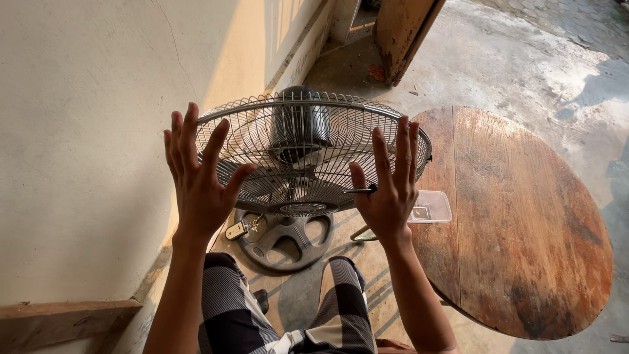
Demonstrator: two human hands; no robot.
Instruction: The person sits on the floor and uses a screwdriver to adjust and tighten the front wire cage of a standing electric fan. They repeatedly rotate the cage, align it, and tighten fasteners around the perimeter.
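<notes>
A grey electric fan (301, 157) with a round wire cage stands on the floor in front of me, tilted face-up, on a round dark base (285, 239). My left hand (196, 177) is raised at the cage's left side, fingers spread, palm toward the cage. My right hand (390, 187) is raised at the cage's right side, fingers spread too. A thin dark screwdriver (359, 191) sticks out by the right thumb; whether the thumb pinches it I cannot tell. Both hands hover near the cage rim without gripping it.
A worn round wooden table (524, 223) stands to the right, with a small clear plastic box (431, 207) on its left edge. A padlock with keys (239, 229) lies on the fan base. A plastered wall (85, 131) runs along the left; my checked trouser legs are below.
</notes>
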